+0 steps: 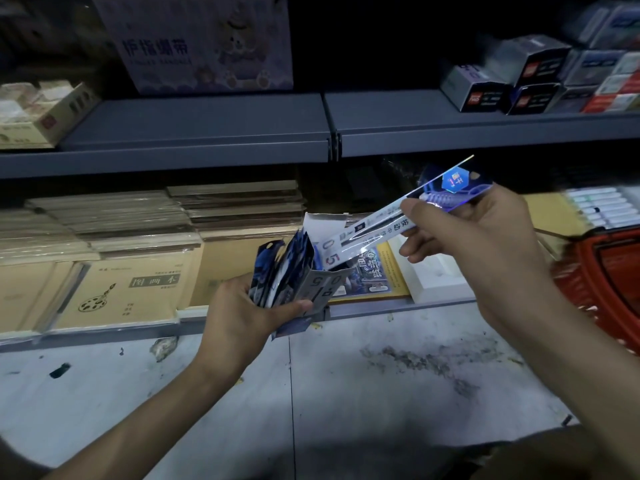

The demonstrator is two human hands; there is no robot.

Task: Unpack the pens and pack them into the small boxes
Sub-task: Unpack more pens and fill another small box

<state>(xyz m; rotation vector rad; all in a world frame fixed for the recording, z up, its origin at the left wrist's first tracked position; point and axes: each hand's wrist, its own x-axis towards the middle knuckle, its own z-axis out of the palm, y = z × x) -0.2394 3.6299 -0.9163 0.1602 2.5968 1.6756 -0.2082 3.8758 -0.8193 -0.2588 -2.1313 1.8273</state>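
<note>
My left hand (242, 313) grips a small blue-and-silver pen box (294, 275) from below, its torn top flap open and several packaged pens standing inside. My right hand (471, 237) pinches one long packaged pen (384, 216) by its shiny upper end. The pen's lower end, marked 0.5, sits at the box's mouth. Both are held in front of the lower shelf.
Stacks of brown notebooks (131, 289) fill the lower shelf at left. A red basket (609, 282) stands at right. The upper grey shelf (207, 133) carries a cardboard box (38, 112) and, at right, several small pen boxes (519, 77). The floor (346, 393) below is stained.
</note>
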